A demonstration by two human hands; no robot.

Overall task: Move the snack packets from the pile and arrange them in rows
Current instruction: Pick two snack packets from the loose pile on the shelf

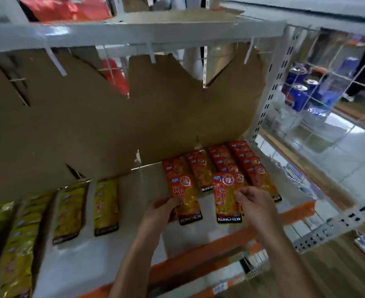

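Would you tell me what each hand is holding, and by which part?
Left hand pinches one red packet at its left edge; right hand pinches another red packet at its right edge.

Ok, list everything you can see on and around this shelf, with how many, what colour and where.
Red snack packets: four overlapping rows, orange-red, right part of the shelf; exact packet count unclear.
Front red packets: two, orange-red with black KONCHEW bands; one in the left hand, one in the right hand.
Yellow snack packets: several rows, yellow-gold, left part of the shelf; the leftmost ones are blurred.
Shelf: one, white board with an orange front edge.
Cardboard backing: brown, torn, behind the shelf.
Blue cans: at least three, behind wire mesh at the upper right.
Left hand: pinches a red packet's left edge.
Right hand: pinches a red packet's right edge.
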